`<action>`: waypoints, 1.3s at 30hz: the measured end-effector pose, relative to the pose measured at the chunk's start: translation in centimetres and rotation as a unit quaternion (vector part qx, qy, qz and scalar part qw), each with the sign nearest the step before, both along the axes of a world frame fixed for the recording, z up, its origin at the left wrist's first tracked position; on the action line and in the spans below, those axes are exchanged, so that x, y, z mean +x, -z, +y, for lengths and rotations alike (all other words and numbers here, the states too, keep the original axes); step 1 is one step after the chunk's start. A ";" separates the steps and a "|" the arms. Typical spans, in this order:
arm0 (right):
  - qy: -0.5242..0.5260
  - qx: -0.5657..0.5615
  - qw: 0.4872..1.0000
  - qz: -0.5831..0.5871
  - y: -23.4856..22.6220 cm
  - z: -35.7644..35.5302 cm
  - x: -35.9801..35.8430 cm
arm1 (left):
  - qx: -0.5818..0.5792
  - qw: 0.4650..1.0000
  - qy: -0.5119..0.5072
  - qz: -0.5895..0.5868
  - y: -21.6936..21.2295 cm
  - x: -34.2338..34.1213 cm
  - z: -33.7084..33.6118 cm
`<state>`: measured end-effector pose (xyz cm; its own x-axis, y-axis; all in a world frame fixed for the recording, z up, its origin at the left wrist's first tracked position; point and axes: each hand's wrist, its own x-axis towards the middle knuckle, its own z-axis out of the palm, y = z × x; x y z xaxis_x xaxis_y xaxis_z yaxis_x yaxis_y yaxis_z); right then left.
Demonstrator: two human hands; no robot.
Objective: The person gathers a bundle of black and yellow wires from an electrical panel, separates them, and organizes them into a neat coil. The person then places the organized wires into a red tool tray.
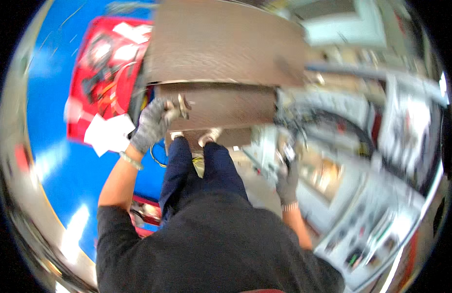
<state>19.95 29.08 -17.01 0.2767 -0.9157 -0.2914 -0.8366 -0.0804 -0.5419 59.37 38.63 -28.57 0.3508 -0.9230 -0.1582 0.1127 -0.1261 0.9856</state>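
Note:
My left hand (154,122), in a grey knit glove, is raised over the brown steps with its fingers closed. A small pale piece with a dark edge (183,105) sticks out from the fingertips; its kind is too blurred to name. On the right, my gloved right hand (287,183) is over the grey workbench, smeared by motion. Its fingers look curled, and a small shiny metallic thing (289,153) shows at their tips. The brown stepped surface (226,44) lies ahead of me, its lower level (231,105) just beyond my shoes.
A red tray (77,110) with cables and tools stands on the blue floor (50,117) at left, white paper (109,133) at its near corner. At right, the grey bench (328,215) carries dark cables (340,117) and small parts. Another red container (144,232) is beside my left leg.

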 end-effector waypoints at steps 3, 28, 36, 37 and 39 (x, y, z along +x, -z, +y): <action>-0.024 -0.028 0.999 0.022 -4.3 -0.8 -0.4 | -0.113 0.958 0.263 -0.023 -9.9 -7.9 -5.9; -0.075 -0.432 0.866 0.241 -16.7 1.6 -22.4 | -0.299 0.646 0.683 -0.168 -23.3 -45.5 -19.1; 0.023 -0.422 0.877 0.227 -16.1 3.5 -25.3 | -0.224 0.677 0.687 -0.140 -26.1 -45.4 -19.4; 0.049 -0.406 0.883 0.231 -16.6 4.6 -25.8 | -0.221 0.685 0.685 -0.114 -25.9 -44.9 -20.2; 0.153 -0.302 0.933 0.122 -17.3 7.3 -26.1 | -0.250 0.703 0.659 -0.095 -26.4 -43.9 -21.0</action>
<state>-6.18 36.40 0.26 -0.0323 -0.9584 0.2835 -0.9629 -0.0462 -0.2658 15.44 17.60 -2.17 -0.8900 -0.3906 0.2351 0.0821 0.3699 0.9254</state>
